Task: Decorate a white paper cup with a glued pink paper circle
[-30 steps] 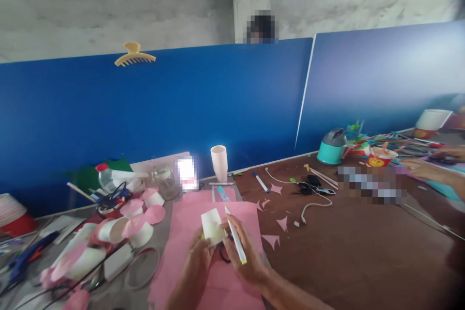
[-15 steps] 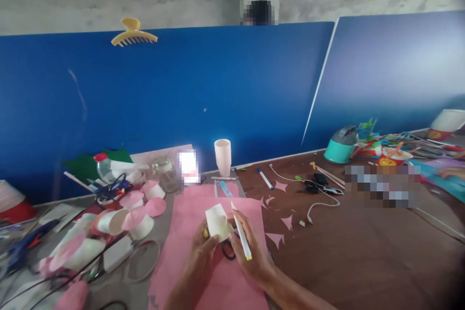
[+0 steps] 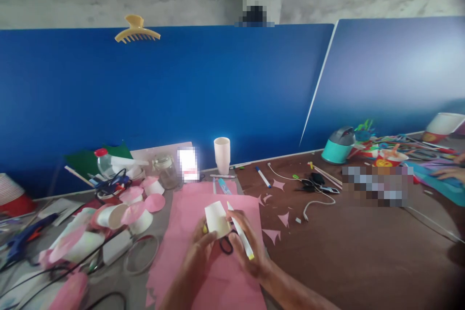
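Observation:
My left hand (image 3: 201, 242) is closed around a small white paper cup (image 3: 216, 220), its pale side turned up towards me. In my right hand (image 3: 250, 247) a white marker (image 3: 240, 232) with a yellow end lies between the fingers, its tip up beside the cup. The right fingertips are at the cup's right edge; whether they press on it I cannot tell. Under both hands spreads pink paper (image 3: 181, 252). Partly hidden below the cup is a black loop (image 3: 225, 246), perhaps a scissors handle.
White cups with pink paper pieces (image 3: 140, 218) crowd the left, near a blue glue gun (image 3: 27, 242). A stack of white cups (image 3: 222, 157) stands by the blue partition (image 3: 181, 87). Pink scraps (image 3: 271, 236), a blue-capped marker (image 3: 263, 177) and a white cable (image 3: 319, 202) lie right. Another person's hand (image 3: 450, 170) shows far right.
The view has shifted slightly. The cup has turned a little in my left hand, and the marker in my right hand leans slightly more. Both grips stay the same.

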Action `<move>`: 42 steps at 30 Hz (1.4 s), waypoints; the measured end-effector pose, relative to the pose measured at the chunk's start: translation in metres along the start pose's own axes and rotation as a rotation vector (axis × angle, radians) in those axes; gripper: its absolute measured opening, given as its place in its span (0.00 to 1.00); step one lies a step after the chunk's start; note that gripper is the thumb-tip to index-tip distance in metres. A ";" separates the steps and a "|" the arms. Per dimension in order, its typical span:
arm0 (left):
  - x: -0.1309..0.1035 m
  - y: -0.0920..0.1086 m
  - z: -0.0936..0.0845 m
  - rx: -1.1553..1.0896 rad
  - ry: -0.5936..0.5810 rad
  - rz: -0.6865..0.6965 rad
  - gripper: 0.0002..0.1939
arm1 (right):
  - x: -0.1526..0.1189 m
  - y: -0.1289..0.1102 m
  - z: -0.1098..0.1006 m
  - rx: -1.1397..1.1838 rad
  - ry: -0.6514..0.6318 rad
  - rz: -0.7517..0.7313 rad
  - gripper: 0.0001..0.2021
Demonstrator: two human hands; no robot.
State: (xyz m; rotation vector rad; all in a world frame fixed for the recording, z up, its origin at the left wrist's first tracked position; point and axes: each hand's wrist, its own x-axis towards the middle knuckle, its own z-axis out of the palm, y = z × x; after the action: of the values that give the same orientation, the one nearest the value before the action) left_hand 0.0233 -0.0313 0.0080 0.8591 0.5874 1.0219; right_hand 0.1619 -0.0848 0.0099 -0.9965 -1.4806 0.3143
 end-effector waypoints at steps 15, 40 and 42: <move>0.000 -0.002 -0.002 -0.004 0.059 -0.051 0.31 | -0.002 0.003 0.005 0.078 0.002 0.118 0.15; -0.004 -0.001 0.000 -0.009 0.064 -0.062 0.27 | 0.001 0.003 0.003 0.023 -0.027 0.090 0.11; -0.004 -0.001 -0.001 -0.011 0.056 -0.068 0.26 | 0.000 0.003 0.004 0.024 -0.025 0.086 0.11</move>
State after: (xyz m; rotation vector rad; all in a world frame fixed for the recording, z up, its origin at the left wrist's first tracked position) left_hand 0.0214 -0.0351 0.0067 0.7978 0.6529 0.9893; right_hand 0.1597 -0.0810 0.0070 -1.0421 -1.4558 0.4065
